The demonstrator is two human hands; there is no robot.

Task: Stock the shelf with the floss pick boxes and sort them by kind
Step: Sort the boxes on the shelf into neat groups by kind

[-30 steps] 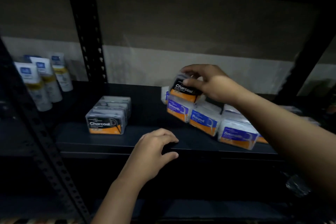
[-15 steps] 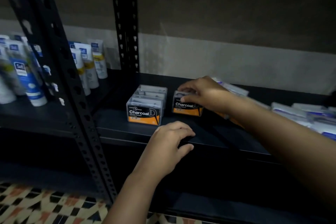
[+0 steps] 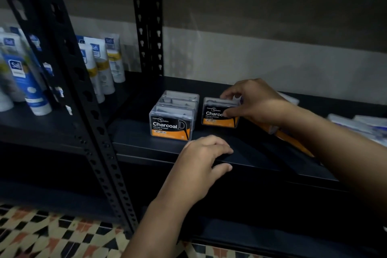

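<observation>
A row of clear Charcoal floss pick boxes with black and orange labels stands on the dark shelf, running front to back. Just right of that row stands another Charcoal box, resting on the shelf. My right hand pinches this box, fingers on its top rear edge and thumb on its front label. My left hand grips the shelf's front edge, fingers on top and thumb below. Further right lie boxes with blue and orange labels, partly hidden behind my right forearm.
A black perforated upright stands left of the boxes, another post at the back. White and blue tubes fill the neighbouring shelf on the left. Patterned floor tiles show below. A pale wall backs the shelf.
My right hand carried the Charcoal box from the mixed pile on the right and set it down beside the Charcoal row. The view swung left. My left hand stayed on the shelf edge.
</observation>
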